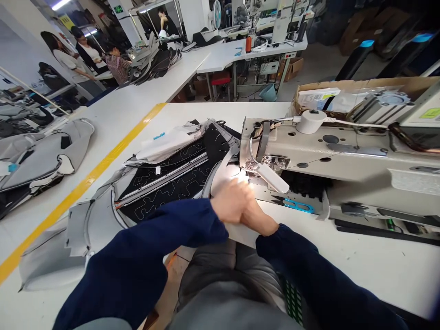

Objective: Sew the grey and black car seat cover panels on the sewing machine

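Observation:
My left hand (231,201) and my right hand (259,217) rest close together on a grey fabric piece (223,176) just in front of the needle area of a beige sewing machine (330,151). The machine's small lamp (273,178) glares on both hands, so the fingers are washed out. The left hand looks curled, knuckles up, pressing the fabric. The right hand lies partly under it. A large black quilted and grey cover (165,183) spreads to the left of the hands. Both arms wear dark blue sleeves.
Blue-handled snips (298,206) lie on the machine bed. A cardboard box (347,94) stands behind the machine. A yellow stripe (85,181) crosses the white table, with grey covers (37,156) stacked at the left. People (85,57) work at far tables.

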